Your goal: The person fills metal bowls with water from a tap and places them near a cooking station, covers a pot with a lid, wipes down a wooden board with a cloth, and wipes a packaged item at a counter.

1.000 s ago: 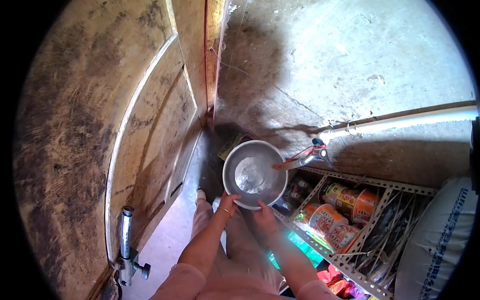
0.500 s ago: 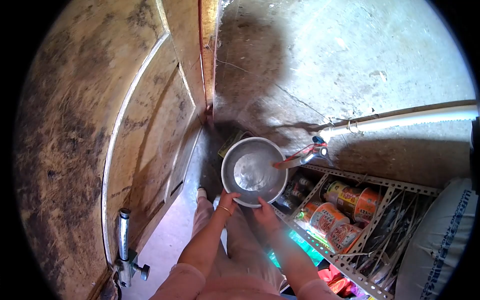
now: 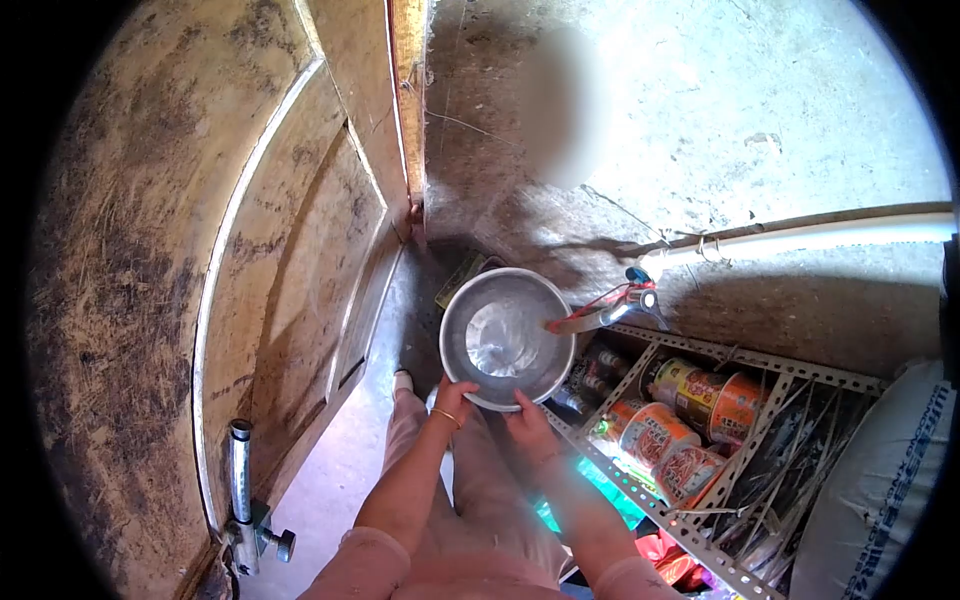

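Observation:
A round silver metal basin (image 3: 458, 322) is held out in front of my legs. My left hand (image 3: 454, 400) grips its near rim, thumb over the edge and fingers underneath. A little to the right, my right hand (image 3: 528, 421) grips the same rim in a similar way. The tip of a tap's curved spout (image 3: 585, 322), with red cord wound about it, reaches over the basin's right side. Bright reflections inside the basin look like shallow water, though I cannot tell its depth.
At right, a perforated metal rack (image 3: 697, 535) holds instant noodle cups (image 3: 655, 432), cans and thin sticks. A stuffed white sack (image 3: 885, 480) sits beyond them. A worn wooden door (image 3: 130, 300) stands at left. A white pipe (image 3: 810, 240) runs along the wall.
The basin appears very slightly higher and further left in view, as the whole view shifts a little. Both hands keep their hold on the rim.

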Tool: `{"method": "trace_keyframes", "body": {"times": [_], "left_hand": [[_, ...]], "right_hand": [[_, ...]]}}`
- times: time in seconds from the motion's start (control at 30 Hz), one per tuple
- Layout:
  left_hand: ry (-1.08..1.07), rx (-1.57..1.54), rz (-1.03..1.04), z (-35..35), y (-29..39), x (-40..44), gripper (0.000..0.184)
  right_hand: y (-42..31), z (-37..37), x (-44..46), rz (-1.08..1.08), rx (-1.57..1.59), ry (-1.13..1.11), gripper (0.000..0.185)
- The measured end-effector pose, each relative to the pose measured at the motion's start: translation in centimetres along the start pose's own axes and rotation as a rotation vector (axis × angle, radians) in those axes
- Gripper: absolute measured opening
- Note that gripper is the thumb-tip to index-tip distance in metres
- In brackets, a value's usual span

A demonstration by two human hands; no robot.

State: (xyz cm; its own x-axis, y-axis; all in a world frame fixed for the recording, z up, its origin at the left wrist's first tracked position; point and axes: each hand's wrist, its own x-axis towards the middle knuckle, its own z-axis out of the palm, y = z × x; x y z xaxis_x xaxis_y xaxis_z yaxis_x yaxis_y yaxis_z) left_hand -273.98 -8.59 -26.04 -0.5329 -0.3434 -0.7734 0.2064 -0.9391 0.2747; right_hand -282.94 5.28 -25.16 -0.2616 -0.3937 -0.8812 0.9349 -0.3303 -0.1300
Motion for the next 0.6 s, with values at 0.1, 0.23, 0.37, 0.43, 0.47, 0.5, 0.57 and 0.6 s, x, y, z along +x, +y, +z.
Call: {"method": "trace_keyframes", "body": {"times": [0.1,0.23,0.37,0.43,0.47,0.5,0.57,0.6], "left_hand": [[-0.005,0.0,-0.025,0.2,0.2,0.0,0.055],[-0.031,0.033,-0.017,-0.5,0.0,0.7,0.054],[-0.033,-0.002,-0.056,0.2,0.6,0.4,0.053],[-0.02,-0.014,-0.05,-0.2,0.5,0.7,0.052],[-0.023,0.008,-0.053,-0.9,0.3,1.2,0.052],[-0.026,0.029,-0.054,-1.2,0.1,1.5,0.052],[-0.005,0.028,-0.049,-0.5,0.5,0.8,0.052],[0.016,0.027,-0.045,-0.1,0.7,0.5,0.053]], "right_hand": [[-0.3,0.7,-0.5,-0.023,-0.064,-0.029,0.041],[-1.2,2.0,-2.1,-0.12,-0.427,0.032,0.036],[-5.7,4.0,-4.2,-0.602,-0.811,0.351,0.041],[-9.2,3.5,-4.3,-0.922,-0.938,0.391,0.042],[-10.9,4.7,-4.8,-1.041,-0.913,0.352,0.043],[-11.7,8.5,-7.1,-1.148,-0.986,0.315,0.044],[-13.3,14.6,-11.0,-1.343,-1.075,0.209,0.047],[-13.9,16.1,-12.0,-1.431,-1.092,0.141,0.048]]}}
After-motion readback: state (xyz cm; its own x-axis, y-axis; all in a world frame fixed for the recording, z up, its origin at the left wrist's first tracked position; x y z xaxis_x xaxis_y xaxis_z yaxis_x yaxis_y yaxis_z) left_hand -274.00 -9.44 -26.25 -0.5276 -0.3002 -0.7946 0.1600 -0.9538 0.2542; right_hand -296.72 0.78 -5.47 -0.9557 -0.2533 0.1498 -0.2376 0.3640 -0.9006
